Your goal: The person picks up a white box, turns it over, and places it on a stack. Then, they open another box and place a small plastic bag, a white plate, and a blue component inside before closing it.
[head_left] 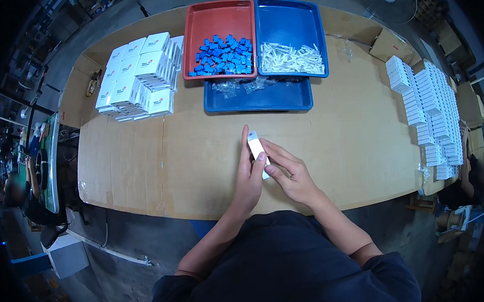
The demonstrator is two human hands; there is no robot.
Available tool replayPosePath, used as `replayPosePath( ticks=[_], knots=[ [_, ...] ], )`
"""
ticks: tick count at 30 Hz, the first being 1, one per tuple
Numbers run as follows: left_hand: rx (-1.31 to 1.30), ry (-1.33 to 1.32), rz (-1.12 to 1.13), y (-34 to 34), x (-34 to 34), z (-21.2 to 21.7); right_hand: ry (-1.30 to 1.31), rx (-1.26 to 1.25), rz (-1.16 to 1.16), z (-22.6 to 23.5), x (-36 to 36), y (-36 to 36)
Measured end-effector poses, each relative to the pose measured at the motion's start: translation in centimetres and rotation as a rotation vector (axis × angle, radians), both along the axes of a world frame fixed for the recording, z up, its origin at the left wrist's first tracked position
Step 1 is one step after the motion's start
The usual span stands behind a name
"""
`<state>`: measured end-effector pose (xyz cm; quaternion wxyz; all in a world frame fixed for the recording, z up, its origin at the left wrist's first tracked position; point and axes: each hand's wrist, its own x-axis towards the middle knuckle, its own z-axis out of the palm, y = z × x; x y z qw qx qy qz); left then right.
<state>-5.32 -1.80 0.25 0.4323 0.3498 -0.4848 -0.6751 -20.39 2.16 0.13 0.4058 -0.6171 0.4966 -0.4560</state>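
While your left hand [246, 181] lies along the left side of a small white rectangular box [256, 148], fingers nearly straight and thumb over it, your right hand [293, 176] is half curled against the right side; together they grip it. The box, its far end slanting left, is between the middle of the tan cardboard-covered table's [352, 156] near edge and the nearest blue plastic tray [258, 108]; whether it touches the table, you cannot tell.
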Motion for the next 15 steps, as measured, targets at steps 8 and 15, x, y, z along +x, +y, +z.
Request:
replayPosePath(
  ticks=[8, 15],
  knots=[
    [-0.206, -0.077, 0.080, 0.5, -0.1, -0.6, 0.060, -0.077, -0.057, -0.5, 1.6, 1.0],
    [-0.204, -0.073, 0.058, 1.0, 0.0, -0.8, 0.155, -0.263, -0.056, -0.8, 1.4, 1.2]
  ],
)
